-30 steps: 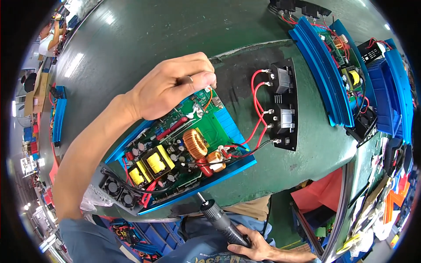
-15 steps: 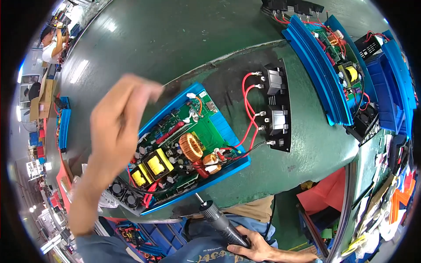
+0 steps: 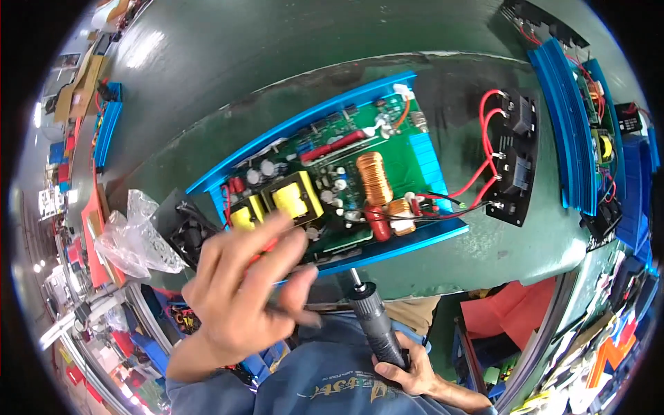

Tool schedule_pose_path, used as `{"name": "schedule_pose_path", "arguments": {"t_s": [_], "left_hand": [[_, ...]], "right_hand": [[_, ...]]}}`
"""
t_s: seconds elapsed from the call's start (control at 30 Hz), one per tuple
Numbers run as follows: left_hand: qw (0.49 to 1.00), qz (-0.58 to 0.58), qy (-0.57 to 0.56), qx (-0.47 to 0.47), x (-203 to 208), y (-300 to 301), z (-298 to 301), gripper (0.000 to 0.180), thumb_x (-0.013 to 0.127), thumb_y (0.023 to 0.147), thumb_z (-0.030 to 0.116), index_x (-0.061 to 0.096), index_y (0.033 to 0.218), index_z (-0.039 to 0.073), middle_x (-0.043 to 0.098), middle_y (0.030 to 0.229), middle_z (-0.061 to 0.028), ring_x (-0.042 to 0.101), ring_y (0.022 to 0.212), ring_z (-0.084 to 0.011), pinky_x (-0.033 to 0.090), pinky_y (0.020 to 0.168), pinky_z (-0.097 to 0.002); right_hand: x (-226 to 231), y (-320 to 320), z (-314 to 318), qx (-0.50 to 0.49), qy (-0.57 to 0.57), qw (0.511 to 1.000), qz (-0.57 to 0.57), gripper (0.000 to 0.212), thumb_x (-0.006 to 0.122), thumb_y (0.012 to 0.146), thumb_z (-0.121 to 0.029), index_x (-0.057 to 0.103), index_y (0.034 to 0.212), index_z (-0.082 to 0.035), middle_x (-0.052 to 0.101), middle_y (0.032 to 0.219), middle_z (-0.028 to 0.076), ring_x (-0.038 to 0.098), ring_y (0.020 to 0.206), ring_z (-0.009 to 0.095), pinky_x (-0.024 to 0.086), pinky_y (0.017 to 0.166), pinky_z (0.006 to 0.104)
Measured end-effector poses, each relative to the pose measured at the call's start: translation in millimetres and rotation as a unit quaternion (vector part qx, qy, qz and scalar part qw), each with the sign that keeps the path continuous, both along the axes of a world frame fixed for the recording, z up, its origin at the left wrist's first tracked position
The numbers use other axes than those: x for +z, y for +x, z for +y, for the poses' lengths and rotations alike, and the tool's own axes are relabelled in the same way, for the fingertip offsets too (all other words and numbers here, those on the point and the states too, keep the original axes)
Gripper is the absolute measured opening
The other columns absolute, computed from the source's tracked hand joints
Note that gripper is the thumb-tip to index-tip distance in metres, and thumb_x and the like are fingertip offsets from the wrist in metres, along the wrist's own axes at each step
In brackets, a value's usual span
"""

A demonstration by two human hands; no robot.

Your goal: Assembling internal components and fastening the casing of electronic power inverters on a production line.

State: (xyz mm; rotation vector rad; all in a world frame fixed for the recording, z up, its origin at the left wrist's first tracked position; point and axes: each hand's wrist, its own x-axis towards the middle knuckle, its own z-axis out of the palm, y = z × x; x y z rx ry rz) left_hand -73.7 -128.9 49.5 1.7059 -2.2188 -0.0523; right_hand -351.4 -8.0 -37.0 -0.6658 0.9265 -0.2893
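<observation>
The left hand is in the lower middle of the frame, blurred, its fingers loosely parted and bent. Their tips overlap the lower left part of an opened inverter-like unit at the centre; whether they touch it cannot be told. The right hand, at the lower right of centre, has its fingers wrapped around the black electric screwdriver, whose slim metal bit points up at the unit's near wall, the tip just short of it in view.

The unit's trough-shaped blue metal housing lies slanted on a smooth, glossy green bench top. Inside sits a green circuit board with a ribbed coil of shiny copper wire, boxy yellow-and-black transformers and a rounded red component. Bendy red wires run right to a flat black panel with blocky sockets. A crumpled clear plastic bag lies at the left, and a long, finely grooved blue housing stands at the upper right.
</observation>
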Motion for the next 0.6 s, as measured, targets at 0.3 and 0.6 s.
{"name": "schedule_pose_path", "arguments": {"t_s": [0.3,0.6], "left_hand": [[0.998,0.014,0.068,0.003,-15.3,-11.4,24.9,0.040,0.087,0.070,0.018,0.073,0.105,0.006,0.058,0.085,-0.0040,0.060,0.067,-0.0203,0.046,0.051,-0.0318],[0.993,0.024,0.095,-0.067,-18.7,-1.6,20.0,0.040,0.081,0.070,0.010,0.071,0.108,0.004,0.057,0.086,-0.0026,0.060,0.067,-0.0167,0.044,0.048,-0.0315]], "right_hand": [[-4.3,-2.2,11.4,-0.012,0.055,0.998,-0.011,0.077,0.063,0.090,-0.062,0.055,0.128,0.005,0.066,0.093,0.008,0.061,0.079,0.012,0.047,0.072,0.0253],[-2.5,7.5,0.8,-0.009,0.044,0.999,0.000,0.101,0.023,0.095,-0.081,0.050,0.137,0.007,0.064,0.072,0.010,0.059,0.065,0.015,0.043,0.059,0.0278]]}}
